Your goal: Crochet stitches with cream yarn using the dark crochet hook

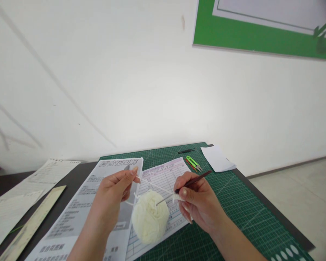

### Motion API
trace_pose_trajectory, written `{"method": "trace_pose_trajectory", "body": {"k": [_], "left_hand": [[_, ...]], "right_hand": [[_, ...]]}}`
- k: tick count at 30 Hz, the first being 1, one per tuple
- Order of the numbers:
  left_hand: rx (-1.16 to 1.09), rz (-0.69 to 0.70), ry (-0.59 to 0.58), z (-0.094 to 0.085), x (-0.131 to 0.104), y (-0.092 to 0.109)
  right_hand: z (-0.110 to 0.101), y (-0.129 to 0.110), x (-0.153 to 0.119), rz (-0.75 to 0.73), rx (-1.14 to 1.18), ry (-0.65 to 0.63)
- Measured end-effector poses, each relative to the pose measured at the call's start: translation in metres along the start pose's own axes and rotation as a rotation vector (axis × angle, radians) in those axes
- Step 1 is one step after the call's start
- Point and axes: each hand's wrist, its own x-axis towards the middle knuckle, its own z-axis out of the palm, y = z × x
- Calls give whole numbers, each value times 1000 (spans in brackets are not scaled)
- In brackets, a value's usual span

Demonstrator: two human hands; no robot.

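Holding yarn in two bare hands, one strand between them. Left hand (112, 192): thumb and index pinch the white strand (156, 185), other fingers curled under. Right hand (198, 197): fingers closed around 1 crochet hook (199, 179), dark handle sticking out up-right past the knuckles, metal shaft pointing down-left. Same fingers also pinch 1 small white crocheted piece (177, 197), mostly hidden by the grip; can't count stitches.

1 yarn ball (149, 219), off-white, between the hands and a bit nearer the wearer than both sets of fingertips. Hook tip overlaps it in view; can't tell if touching. A second run of yarn shows between ball and left fingers.

Under and around the fingers: 1 printed sheet (78, 206) below left, 1 ruled form (168, 168) under the ball, 1 green cutting mat (255, 217) beneath. Beyond right fingertips: 1 pair of green snips (192, 162), 1 slim red item (189, 165) just beside it, 1 black tool (187, 150) farther out, 1 white paper (217, 159) to the right. Well left of left fingers: 1 ruler (34, 223).
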Motion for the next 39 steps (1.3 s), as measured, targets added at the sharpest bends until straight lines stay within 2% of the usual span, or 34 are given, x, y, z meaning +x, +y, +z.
{"method": "trace_pose_trajectory", "body": {"k": [2,4,8,11,13,15,17,19,21,23,25,28,30,32,34,35,37,39], "left_hand": [[4,67,110,-6,4,3],[-29,107,161,-15,6,11],[-97,49,95,-36,8,32],[-14,-9,87,-41,10,35],[15,15,113,-32,9,29],[-28,54,83,-12,3,20],[-111,66,-15,14,-9,11],[-212,-5,-194,37,-23,3],[-333,-91,-323,52,-32,-4],[-460,-169,-384,55,-35,-8],[-591,-195,-409,50,-34,-8],[-758,-160,-418,39,-33,-4],[-789,-97,-408,37,-34,-1],[-593,88,-354,39,-36,2],[-274,296,-283,41,-36,3],[-122,343,-274,40,-36,2],[73,291,-353,37,-33,0],[165,144,-502,31,-30,-3]], "right_hand": [[0,-1,0,0,6,-1],[0,-3,0,8,16,-4],[1,-8,-1,43,41,-16],[2,-10,-2,69,56,-26],[2,-10,-3,82,63,-35],[2,-9,-4,96,65,-50],[2,-7,-5,115,64,-66],[2,-5,-5,127,64,-72],[2,-3,-5,127,66,-71],[2,-2,-5,120,67,-68],[2,-2,-5,116,66,-68],[2,-2,-5,120,57,-73],[2,-1,-5,128,50,-83],[2,1,-5,139,46,-101],[2,2,-6,150,48,-124],[1,2,-6,154,52,-137],[-1,1,-6,155,68,-157],[-3,-1,-6,146,85,-167]]}}
